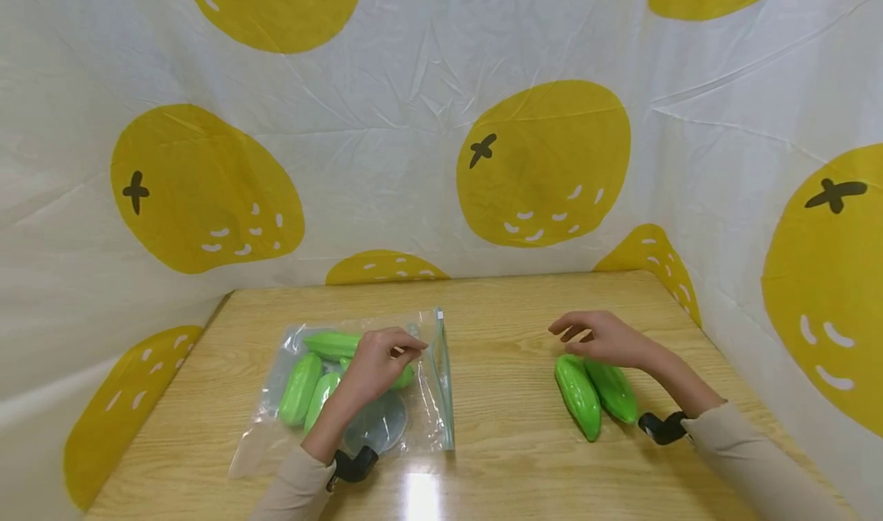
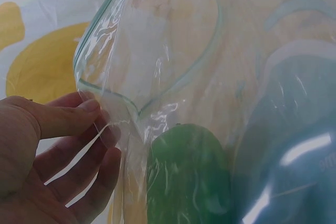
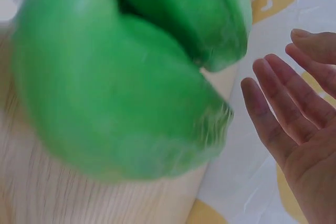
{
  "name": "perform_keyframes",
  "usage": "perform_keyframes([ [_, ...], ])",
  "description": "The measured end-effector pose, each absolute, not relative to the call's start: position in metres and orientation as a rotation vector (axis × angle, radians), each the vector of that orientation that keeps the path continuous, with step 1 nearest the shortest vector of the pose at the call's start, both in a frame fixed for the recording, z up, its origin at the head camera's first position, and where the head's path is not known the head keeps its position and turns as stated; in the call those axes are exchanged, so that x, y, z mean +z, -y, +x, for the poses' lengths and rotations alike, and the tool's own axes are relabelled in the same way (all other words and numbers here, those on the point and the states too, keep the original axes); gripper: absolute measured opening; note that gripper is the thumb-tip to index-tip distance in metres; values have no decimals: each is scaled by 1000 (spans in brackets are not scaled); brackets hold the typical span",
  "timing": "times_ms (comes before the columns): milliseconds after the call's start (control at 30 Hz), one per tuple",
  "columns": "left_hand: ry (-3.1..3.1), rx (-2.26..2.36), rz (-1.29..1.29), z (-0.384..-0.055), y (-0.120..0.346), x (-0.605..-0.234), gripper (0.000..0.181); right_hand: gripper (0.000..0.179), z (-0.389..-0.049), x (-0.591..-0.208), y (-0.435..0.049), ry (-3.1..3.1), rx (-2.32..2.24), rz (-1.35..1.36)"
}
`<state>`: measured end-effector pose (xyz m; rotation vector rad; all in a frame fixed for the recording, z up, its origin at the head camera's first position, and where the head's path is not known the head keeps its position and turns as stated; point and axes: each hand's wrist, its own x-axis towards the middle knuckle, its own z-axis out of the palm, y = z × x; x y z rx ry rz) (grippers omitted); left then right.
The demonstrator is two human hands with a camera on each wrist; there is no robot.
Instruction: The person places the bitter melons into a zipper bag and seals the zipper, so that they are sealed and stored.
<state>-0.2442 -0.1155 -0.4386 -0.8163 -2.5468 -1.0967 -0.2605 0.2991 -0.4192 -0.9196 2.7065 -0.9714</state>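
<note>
A clear zip-top bag (image 1: 424, 433) lies at the left of the wooden table with several green, cucumber-like vegetables (image 1: 300, 391) inside. Its greenish zip strip (image 1: 444, 387) faces right. My left hand (image 1: 375, 358) is over the bag, and the left wrist view shows its thumb and index finger pinching the clear plastic (image 2: 107, 129) near the mouth. At the right, two shiny green vegetables (image 1: 578, 397) of the same kind lie side by side. Just beyond their far ends hovers my right hand (image 1: 607, 339); in the right wrist view its fingers (image 3: 278, 114) are loosely spread, apart from them and holding nothing.
A round bluish-grey shape (image 1: 378, 423) shows through the bag's near part. Bare wood (image 1: 497, 368) lies between the bag and the two loose vegetables. White cloth with yellow fruit prints (image 1: 545, 165) hangs behind the table and along both sides.
</note>
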Motion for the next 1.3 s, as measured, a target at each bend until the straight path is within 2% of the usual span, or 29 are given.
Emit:
perform_keyframes([
  [367, 2551, -1099, -820, -244, 115, -439, 15, 21, -255, -422, -323, -2677, -949, -860],
  [533, 2546, -1104, -825, -244, 115, -440, 15, 42, -254, -423, -331, -2605, -954, -868],
  [700, 2549, -1101, -823, -245, 114, -439, 15, 48, -254, -425, -339, -2549, -934, -864],
  [933, 2558, -1098, -815, -244, 114, -438, 15, 75, -255, -427, -346, -2512, -911, -871],
  [1300, 2561, -1100, -818, -245, 114, -440, 15, 69, -255, -437, -351, -2563, -806, -879],
])
